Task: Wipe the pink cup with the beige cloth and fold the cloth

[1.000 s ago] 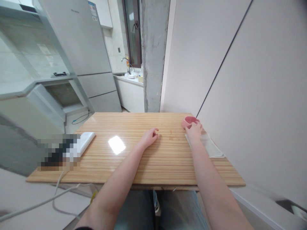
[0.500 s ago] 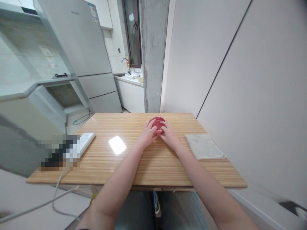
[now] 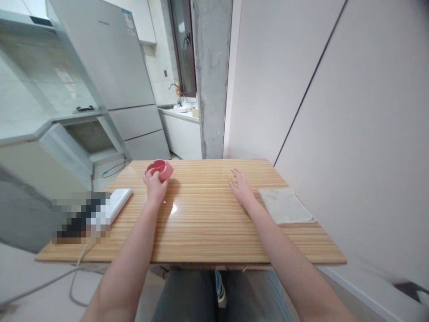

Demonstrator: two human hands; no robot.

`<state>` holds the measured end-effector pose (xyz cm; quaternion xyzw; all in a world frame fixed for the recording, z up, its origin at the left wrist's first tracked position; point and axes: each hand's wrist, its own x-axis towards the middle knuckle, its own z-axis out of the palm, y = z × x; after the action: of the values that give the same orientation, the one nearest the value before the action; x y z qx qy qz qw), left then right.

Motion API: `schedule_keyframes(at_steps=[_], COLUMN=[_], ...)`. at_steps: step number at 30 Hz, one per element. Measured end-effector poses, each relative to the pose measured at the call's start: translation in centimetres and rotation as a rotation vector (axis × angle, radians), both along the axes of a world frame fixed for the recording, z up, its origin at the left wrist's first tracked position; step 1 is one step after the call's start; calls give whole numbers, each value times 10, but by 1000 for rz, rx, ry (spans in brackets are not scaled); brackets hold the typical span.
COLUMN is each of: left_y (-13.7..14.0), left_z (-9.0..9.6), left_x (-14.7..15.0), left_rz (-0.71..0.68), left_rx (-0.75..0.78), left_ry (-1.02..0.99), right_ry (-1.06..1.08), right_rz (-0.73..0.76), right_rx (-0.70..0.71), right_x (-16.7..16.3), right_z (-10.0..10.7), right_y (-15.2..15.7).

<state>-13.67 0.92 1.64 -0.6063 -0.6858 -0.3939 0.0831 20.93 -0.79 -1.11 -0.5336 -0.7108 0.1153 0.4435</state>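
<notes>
At the far left of the wooden table (image 3: 201,228), my left hand (image 3: 156,185) grips a small red bowl (image 3: 166,170) by its near side. The bowl has a wavy rim and is tipped, its shadow falling on the tabletop to the right, so it seems raised a little. Part of its wall and inside is hidden behind my fingers. My right hand (image 3: 241,187) is over the table right of centre, fingers spread and holding nothing. Nearest to it lies a folded grey cloth (image 3: 284,205).
A white power strip (image 3: 119,201) with a cable sits at the table's left edge, beside a blurred-out dark object (image 3: 80,219). Beyond the table stand a fridge (image 3: 110,58), a concrete pillar (image 3: 213,80) and a sink counter (image 3: 182,129). A pale panelled wall (image 3: 301,112) rises on the right.
The red bowl has gone from both hands at the table's centre to the far left, carried and tilted by my left hand. My right hand has let go and moved slightly right.
</notes>
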Motion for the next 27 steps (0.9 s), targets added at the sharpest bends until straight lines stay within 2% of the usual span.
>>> schedule_keyframes(at_steps=[2, 4, 9, 13, 17, 20, 22, 24, 26, 27], left_y=[-1, -2, 2, 5, 1, -7, -14, -23, -33, -38], left_z=[-10, -17, -24, -23, -19, -9, -1, 4, 5, 3], left_x=[-16, -22, -18, -18, -14, 3, 22, 44, 65, 72], left_rz=[61, 83, 36, 36, 79, 109, -13, -232, -416, -457], left_rx=[-39, -64, -94, -117, -172, -90, 22, 34, -131, -236], left_ry=[-5, -15, 14, 24, -8, -61, -88, -178, -369, -470], right_ry=[-67, -174, -418, -542, -563, -482, -357, -161, 103, 262], right_rz=[-57, -182, -535, -595, -520, -413, -293, -169, 32, 147], right_rx=[-25, -91, -372, -560, -636, -626, -585, -541, -534, -572], right_x=[4, 12, 50, 78, 82, 59, 29, -7, -43, -57], right_z=[3, 9, 23, 20, 20, 27, 31, 34, 34, 33], right_y=[0, -4, -39, -71, -77, -66, -57, -48, -40, -35])
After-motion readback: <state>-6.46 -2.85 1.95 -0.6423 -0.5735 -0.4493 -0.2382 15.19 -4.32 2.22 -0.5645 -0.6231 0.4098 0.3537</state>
